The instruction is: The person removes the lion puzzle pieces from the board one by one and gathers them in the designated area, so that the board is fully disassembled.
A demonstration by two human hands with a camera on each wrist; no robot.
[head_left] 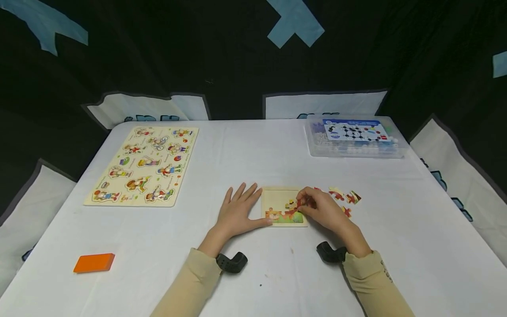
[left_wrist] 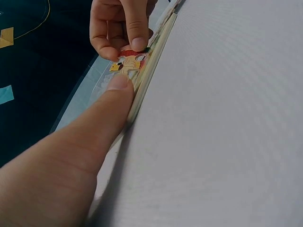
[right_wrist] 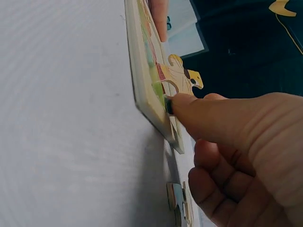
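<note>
A small wooden jigsaw board lies on the table between both hands, with several colourful pieces fitted along its lower part. My left hand is spread flat at the board's left side, its thumb reaching onto the lower left edge. At the board's right side, my right hand pinches a puzzle piece between thumb and fingers. In the right wrist view this yellow piece tilts up above the board. The right fingers partly hide it in the head view. Several loose puzzle pieces lie just right of this hand.
A large peg puzzle board with painted figures lies at the back left. In the back right corner stands a clear plastic box with a blue-and-white label. An orange block rests at the front left of the white table.
</note>
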